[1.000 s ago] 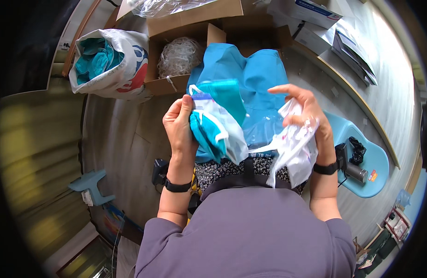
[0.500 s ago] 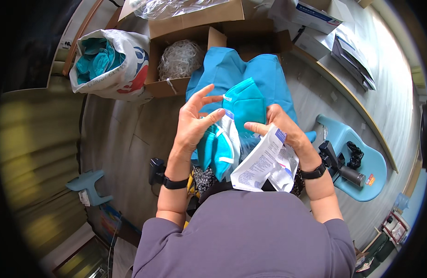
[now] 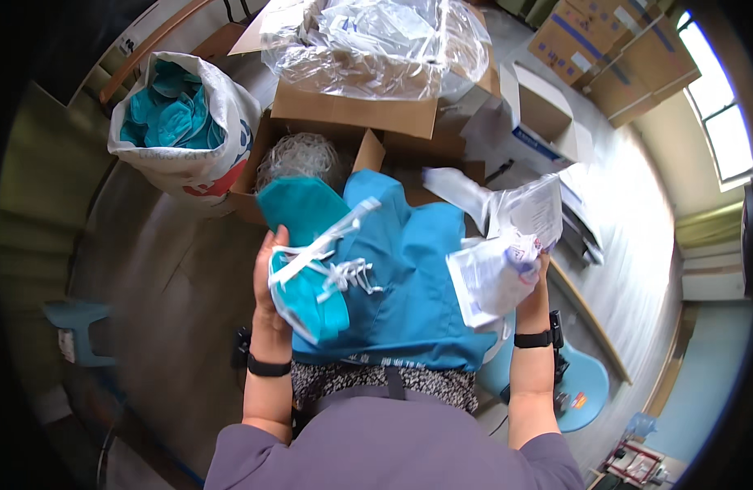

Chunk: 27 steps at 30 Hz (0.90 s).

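Note:
My left hand is closed around teal face masks with white straps. One mask stands up flat above my fingers; another hangs lower, its straps loose and tangled. Out to the right, my right hand grips several white, printed plastic wrappers, crumpled and fanned out. Most of its fingers are hidden behind them. Between the hands a blue cloth lies over my lap, and the masks hang over its left side.
A white sack of teal masks stands at the far left. Ahead is a cardboard box holding white cord; clear plastic lies in a box beyond. A blue stool is at my right.
My hands have moved apart: the left carries the masks leftward, the right takes the wrappers right and forward. The view has tilted up, showing more boxes and a window.

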### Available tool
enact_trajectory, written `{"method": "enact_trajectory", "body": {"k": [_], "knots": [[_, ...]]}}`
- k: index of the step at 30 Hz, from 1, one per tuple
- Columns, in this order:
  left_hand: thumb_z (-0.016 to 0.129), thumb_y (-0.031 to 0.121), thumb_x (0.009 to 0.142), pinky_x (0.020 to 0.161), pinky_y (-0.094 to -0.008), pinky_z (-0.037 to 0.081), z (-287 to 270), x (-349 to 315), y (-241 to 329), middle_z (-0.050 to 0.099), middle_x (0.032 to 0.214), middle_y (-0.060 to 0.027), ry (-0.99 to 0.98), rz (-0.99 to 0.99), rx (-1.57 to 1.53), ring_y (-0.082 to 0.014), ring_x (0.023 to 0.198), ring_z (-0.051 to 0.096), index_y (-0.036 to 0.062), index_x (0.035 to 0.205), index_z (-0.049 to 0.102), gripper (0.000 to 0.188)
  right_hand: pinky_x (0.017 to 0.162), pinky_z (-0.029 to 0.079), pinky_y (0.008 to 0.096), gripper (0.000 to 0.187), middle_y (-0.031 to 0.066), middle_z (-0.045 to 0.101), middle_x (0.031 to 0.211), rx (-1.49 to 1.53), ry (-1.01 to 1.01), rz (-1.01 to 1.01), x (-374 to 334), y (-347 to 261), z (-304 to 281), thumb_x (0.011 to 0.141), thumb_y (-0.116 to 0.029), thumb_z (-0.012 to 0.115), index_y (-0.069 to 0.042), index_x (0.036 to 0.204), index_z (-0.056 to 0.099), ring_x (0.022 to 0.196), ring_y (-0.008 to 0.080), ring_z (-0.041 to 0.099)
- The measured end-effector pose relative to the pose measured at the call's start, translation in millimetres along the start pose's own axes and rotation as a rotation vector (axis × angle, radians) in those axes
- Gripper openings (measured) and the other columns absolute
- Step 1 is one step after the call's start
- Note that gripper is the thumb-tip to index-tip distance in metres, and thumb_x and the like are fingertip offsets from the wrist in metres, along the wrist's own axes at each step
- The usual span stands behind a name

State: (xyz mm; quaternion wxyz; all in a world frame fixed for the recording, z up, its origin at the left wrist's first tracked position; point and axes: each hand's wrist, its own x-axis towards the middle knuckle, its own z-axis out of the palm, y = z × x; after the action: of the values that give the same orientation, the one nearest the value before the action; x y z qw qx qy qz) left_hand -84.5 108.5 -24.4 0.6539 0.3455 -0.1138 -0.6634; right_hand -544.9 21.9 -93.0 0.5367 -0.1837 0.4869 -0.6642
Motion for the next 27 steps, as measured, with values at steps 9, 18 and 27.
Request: {"method": "enact_trajectory", "body": {"k": [9, 18, 27], "knots": [[0.061, 0.016, 0.097, 0.055, -0.0244, 0.054, -22.4, 3.6, -100.7, 0.069, 0.082, -0.0028, 0.001, -0.600, -0.158, -0.0113, 0.062, 0.065, 0.0077, 0.107, 0.062, 0.013, 0.072, 0.055, 0.0290, 0.033, 0.0117, 0.066, 0.094, -0.101, 0.021, -0.020, 135.6, -18.7, 138.9, 0.099, -0.028, 0.050, 0.002, 0.097, 0.064, 0.077, 0.0168, 0.063], [0.065, 0.014, 0.095, 0.072, -0.0210, 0.050, -12.8, 31.9, -87.2, 0.070, 0.092, -0.0009, -0.017, -0.531, 0.117, -0.0064, 0.077, 0.062, 0.0012, 0.103, 0.070, 0.016, 0.071, 0.055, 0.0302, 0.039, 0.0116, 0.066, 0.087, -0.143, -0.090, -0.323, 280.9, -25.5, 372.1, 0.101, -0.035, 0.048, 0.000, 0.089, 0.061, 0.075, 0.0157, 0.062], [0.067, 0.015, 0.095, 0.062, -0.0187, 0.044, 7.7, 43.7, -67.3, 0.065, 0.081, 0.0033, 0.141, -0.517, 0.112, -0.0031, 0.069, 0.055, 0.0018, 0.097, 0.071, 0.014, 0.077, 0.052, 0.0423, 0.038, 0.0183, 0.069, 0.090, -1.147, -0.047, -0.942, 371.3, 115.9, 456.0, 0.098, -0.038, 0.050, -0.005, 0.086, 0.066, 0.087, 0.0369, 0.067]]}}
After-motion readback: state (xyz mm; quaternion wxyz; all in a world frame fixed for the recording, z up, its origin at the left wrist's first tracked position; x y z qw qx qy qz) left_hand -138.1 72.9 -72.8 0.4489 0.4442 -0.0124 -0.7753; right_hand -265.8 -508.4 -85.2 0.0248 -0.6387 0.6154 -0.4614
